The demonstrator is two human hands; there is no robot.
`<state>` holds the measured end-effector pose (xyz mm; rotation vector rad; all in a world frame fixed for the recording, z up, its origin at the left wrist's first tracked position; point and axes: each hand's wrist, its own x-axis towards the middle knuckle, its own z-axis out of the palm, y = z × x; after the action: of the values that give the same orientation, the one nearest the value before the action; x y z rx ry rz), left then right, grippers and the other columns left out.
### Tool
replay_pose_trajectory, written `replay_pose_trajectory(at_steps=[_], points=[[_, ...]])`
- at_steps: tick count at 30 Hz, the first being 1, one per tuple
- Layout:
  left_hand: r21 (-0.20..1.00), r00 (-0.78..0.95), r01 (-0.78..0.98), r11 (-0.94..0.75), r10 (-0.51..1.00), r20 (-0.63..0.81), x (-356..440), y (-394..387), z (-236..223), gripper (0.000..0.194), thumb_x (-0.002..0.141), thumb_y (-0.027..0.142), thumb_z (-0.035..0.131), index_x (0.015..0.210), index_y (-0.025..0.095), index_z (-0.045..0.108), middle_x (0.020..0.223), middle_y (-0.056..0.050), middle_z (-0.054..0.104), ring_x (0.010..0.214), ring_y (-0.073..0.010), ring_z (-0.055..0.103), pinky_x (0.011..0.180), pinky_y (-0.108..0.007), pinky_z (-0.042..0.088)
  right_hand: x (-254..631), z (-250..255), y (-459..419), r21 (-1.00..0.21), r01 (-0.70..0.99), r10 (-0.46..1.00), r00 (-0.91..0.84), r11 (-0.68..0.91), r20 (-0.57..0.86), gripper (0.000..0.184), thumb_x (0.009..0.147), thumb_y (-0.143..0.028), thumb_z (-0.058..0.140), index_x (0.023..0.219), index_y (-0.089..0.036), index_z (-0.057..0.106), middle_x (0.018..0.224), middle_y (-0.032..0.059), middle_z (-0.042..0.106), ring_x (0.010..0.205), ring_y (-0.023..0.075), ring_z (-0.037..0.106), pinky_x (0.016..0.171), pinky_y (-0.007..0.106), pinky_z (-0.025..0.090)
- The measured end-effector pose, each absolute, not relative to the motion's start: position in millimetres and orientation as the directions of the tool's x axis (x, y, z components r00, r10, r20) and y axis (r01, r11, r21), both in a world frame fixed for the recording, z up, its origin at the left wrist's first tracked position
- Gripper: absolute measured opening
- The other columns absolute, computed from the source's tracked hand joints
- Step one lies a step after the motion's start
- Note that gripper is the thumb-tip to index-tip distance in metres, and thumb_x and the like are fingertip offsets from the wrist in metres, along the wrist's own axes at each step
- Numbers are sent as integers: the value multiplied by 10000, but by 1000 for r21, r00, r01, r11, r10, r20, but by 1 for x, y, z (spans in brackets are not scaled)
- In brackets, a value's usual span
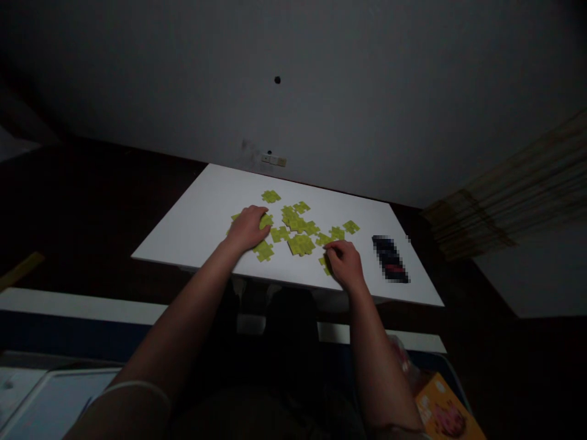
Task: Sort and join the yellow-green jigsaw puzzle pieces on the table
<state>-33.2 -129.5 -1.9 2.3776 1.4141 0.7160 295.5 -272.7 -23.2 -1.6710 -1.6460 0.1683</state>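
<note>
Left hand (248,228) loosely curled over pieces (264,252), right hand (347,266) half-closed at another; can't tell if either grips. Pile (301,245) mid-frame on table (178,223), between hands, scatter running left-right.

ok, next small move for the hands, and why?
I'd probably have the right hand slide one piece off the middle heap of yellow-green puzzle pieces: they overlap, hiding each other's outlines, and that hand is close by.

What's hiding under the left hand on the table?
Yellow-green puzzle pieces poke out around the left hand. Whatever is right beneath it is covered, so I can't tell.
</note>
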Motion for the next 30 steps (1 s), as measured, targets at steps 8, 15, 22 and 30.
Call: replay_pose_trajectory(at_steps=[8,15,22,30], points=[[374,465,755,-539,842,275,-4,-159,16,442,1052,329,607,1466,189,675,1470,-180,693,1372,-388,602,1200,-566,498,289,-18,-274,-501,853,911,79,149,404,211,1008,-349,614,1085,-244,780,1091,114,789,1079,329,652,975,487,525],[390,537,731,-559,825,176,49,-206,14,495,1015,430,746,1439,178,694,1339,-200,767,1301,-425,675,1122,-583,539,288,-17,-275,-495,858,914,80,141,399,188,1011,-359,626,1065,-245,764,1057,105,780,1061,331,633,965,488,520],[570,496,655,-496,851,171,47,-199,8,420,1023,281,716,1433,191,724,1416,-180,772,1349,-398,693,1168,-564,527,289,-17,-274,-512,850,916,103,122,388,189,997,-347,616,1040,-245,770,1063,108,788,1073,335,644,976,494,519],[857,247,454,-241,959,139,-19,-181,10,283,975,372,707,1177,212,823,956,-61,807,834,-239,705,796,-386,557,290,-19,-274,-533,838,913,119,119,391,194,996,-324,605,1041,-250,779,1061,112,786,1060,324,660,967,489,535]])
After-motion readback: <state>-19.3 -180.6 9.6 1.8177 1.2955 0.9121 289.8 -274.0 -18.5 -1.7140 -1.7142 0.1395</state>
